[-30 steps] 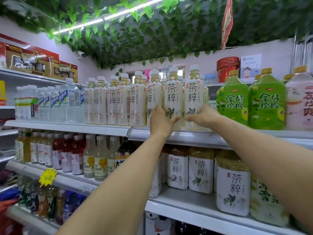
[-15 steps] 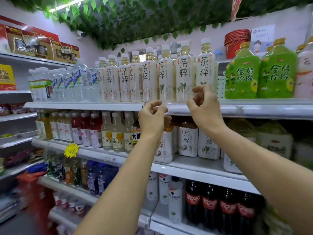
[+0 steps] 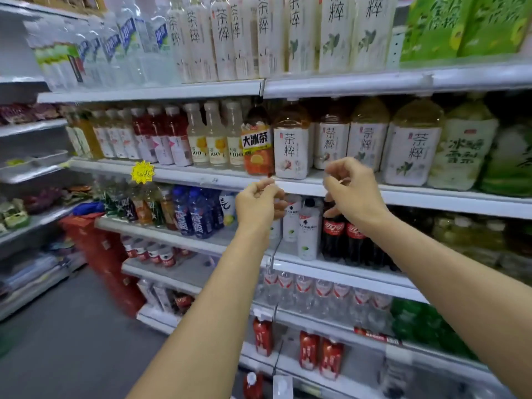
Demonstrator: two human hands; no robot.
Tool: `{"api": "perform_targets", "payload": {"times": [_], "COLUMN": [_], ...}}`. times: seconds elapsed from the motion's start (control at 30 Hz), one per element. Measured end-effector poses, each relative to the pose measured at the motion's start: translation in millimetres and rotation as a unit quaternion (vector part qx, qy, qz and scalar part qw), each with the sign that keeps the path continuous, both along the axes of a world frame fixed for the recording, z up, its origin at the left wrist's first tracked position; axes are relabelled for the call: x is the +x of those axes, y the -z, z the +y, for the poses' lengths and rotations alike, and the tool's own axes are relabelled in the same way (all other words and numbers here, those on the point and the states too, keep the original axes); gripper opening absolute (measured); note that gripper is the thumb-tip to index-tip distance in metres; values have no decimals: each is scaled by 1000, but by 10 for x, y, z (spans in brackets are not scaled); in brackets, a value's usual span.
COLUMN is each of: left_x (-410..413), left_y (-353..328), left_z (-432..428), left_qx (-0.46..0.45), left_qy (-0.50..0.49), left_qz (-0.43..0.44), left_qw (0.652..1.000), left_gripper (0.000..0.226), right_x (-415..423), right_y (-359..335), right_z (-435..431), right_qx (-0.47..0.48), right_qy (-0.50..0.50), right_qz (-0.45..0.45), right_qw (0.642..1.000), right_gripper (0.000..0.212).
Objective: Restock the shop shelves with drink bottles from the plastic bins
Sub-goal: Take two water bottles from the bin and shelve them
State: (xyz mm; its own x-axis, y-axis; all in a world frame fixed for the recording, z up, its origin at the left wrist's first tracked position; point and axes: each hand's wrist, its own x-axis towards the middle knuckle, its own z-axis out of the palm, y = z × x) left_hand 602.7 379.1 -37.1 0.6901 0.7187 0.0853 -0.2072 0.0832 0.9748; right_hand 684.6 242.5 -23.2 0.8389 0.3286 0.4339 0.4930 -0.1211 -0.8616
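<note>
Bare left hand (image 3: 259,204), bare right hand (image 3: 352,192), bare forearms (image 3: 207,306)

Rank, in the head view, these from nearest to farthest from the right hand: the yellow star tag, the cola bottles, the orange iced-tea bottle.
1. cola bottles, just below the right hand.
2. orange iced-tea bottle, up and to its left.
3. yellow star tag, far to the left.

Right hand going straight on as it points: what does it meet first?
Likely the shelf edge right behind the right hand, else the tea bottle standing just above it; depth is unclear.
</note>
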Motion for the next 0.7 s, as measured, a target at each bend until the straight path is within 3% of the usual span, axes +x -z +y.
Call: {"api": "perform_targets", "payload": {"times": [0.3, 0.7], "left_x": [-453, -862], "left_y": [812, 1951], "left_z": [-162, -371], "left_qx": [-74, -147], "left_qy": [11, -11], "left_qz": [81, 199], "left_qw": [994, 969], "left_gripper": [13, 10], "right_x": [-529, -816], "right_y": [752, 2004], "right_z": [-113, -274], "right_qx": [-96, -189], "right_qy": [-50, -107], "right_qz": [104, 263], "right_qw": [989, 940], "right_gripper": [19, 28]}}
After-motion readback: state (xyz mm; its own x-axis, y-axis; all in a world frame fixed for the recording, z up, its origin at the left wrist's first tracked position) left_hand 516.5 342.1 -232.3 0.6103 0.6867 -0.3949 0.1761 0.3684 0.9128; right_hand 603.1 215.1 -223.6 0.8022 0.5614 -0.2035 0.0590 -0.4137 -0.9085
